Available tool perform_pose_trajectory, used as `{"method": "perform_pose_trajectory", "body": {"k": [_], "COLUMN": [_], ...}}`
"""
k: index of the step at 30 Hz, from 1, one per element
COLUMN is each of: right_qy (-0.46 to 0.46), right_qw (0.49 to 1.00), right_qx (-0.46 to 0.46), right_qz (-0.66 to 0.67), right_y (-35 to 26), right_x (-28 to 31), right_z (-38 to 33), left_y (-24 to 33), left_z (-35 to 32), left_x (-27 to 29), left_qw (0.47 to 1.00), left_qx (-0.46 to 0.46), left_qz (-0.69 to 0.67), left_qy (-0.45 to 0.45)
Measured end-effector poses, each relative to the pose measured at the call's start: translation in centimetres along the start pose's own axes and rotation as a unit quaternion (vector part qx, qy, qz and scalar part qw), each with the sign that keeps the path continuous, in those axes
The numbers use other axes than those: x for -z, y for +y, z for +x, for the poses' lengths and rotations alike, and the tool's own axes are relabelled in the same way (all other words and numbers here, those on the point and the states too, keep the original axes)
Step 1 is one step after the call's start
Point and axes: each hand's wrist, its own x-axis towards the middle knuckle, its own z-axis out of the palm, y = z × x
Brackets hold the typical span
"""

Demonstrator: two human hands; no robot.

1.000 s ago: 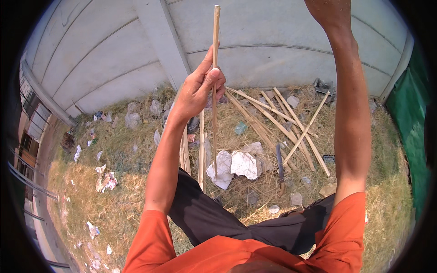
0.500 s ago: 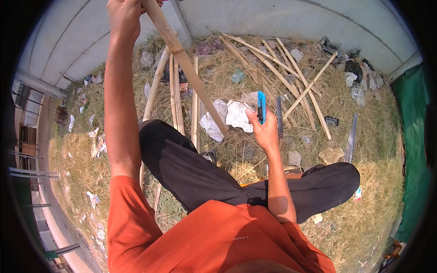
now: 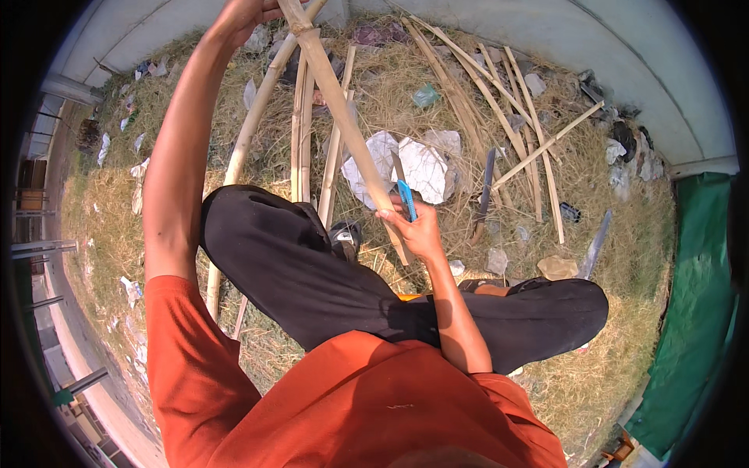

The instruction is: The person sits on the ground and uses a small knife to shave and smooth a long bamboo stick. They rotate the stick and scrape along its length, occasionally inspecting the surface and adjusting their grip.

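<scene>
My left hand (image 3: 248, 14) is raised at the top of the view and grips the upper end of a thick bamboo pole (image 3: 343, 125) that slants down to the right. My right hand (image 3: 417, 226) holds a knife with a blue handle (image 3: 406, 199) against the lower part of that pole. I sit on dry straw in an orange shirt and black trousers, one knee bent up under the pole.
Several split bamboo strips (image 3: 499, 109) lie on the straw by the grey wall. More poles (image 3: 300, 132) lean beside my knee. A long blade (image 3: 485, 187) and another blade (image 3: 594, 243) lie on the ground near white paper (image 3: 425, 164). Green netting (image 3: 694, 312) stands right.
The view tilted further down. My right hand moved the blue-handled knife left onto the bamboo pole. My left hand keeps its grip at the pole's top.
</scene>
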Motion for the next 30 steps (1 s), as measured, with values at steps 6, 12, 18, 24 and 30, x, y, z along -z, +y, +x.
{"method": "perform_pose_trajectory", "body": {"k": [6,12,18,24,30], "right_qy": [0.012,0.033,0.235,0.506,0.415], "right_qw": [0.999,0.989,0.917,0.777,0.782], "right_qx": [-0.029,0.041,-0.094,-0.192,-0.125], "right_qz": [0.041,-0.135,-0.309,-0.321,-0.447], "right_y": [-2.6,-0.1,3.7,9.8,10.4], "right_x": [-3.7,-3.5,9.7,26.7,33.8], "right_z": [4.3,8.4,7.9,7.1,10.6], "left_y": [-10.0,-15.7,-25.8,-34.9,-33.8], "left_z": [-6.9,-5.1,-7.4,-14.6,-22.1], "left_x": [-4.4,-0.3,7.4,5.9,-3.2], "left_qw": [0.972,0.987,0.966,0.850,0.815], "left_qx": [0.134,0.135,0.231,0.212,0.013], "left_qz": [0.114,0.028,0.065,0.470,0.579], "left_qy": [-0.155,-0.085,-0.096,0.107,-0.018]}}
